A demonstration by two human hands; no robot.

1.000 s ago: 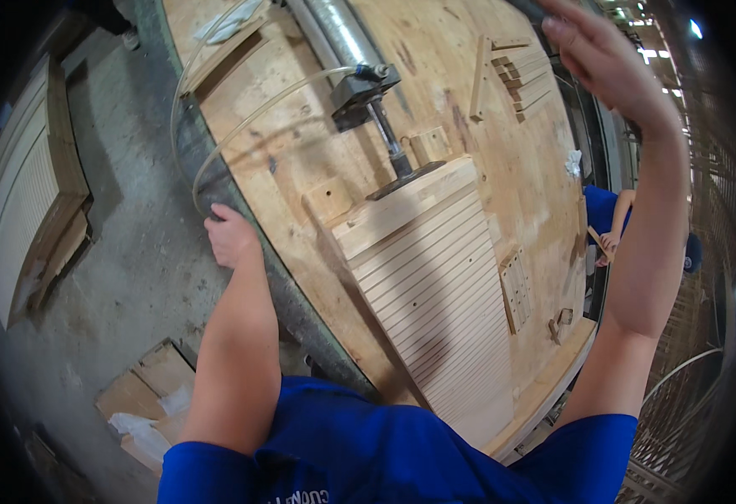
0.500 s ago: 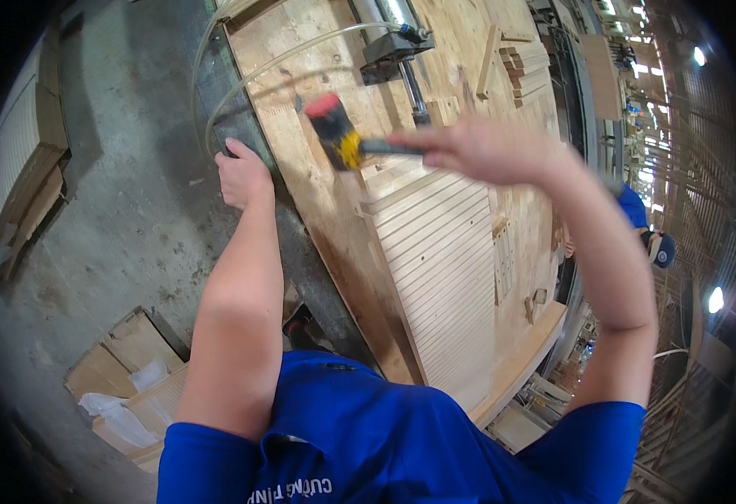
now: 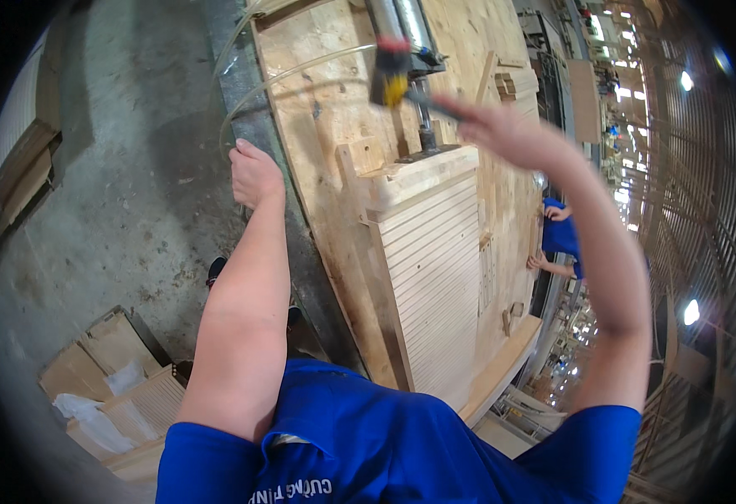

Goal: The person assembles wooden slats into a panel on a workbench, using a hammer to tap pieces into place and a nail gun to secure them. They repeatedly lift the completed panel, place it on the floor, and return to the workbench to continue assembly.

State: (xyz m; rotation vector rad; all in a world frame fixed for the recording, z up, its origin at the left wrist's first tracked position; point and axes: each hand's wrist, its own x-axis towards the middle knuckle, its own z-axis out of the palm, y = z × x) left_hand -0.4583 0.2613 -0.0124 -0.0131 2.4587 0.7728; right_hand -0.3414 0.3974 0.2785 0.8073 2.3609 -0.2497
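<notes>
My right hand (image 3: 502, 130) is wrapped round the handle of a mallet (image 3: 391, 76). The mallet has a black head, a red face and a yellow collar, and is raised over the bench, blurred by motion. Below it lies a slatted wooden panel (image 3: 431, 273), with a pale wooden block (image 3: 423, 172) across its far end. The rod of a metal pneumatic cylinder (image 3: 425, 122) reaches down to that block. My left hand (image 3: 256, 174) is closed at the bench's left edge, beside a clear hose (image 3: 292, 71); what its fingers hold is hidden.
The plywood bench top (image 3: 318, 160) has a dark metal edge (image 3: 322, 294). Small wooden pieces (image 3: 507, 84) lie at its far right. Across the bench is another person in blue (image 3: 559, 231). Cardboard and wooden panels (image 3: 124, 361) stand on the floor at lower left.
The mallet has moved up and to the right with my right hand. The cylinder rod now reaches the block at the panel's far end. My left hand stays closed by the bench edge.
</notes>
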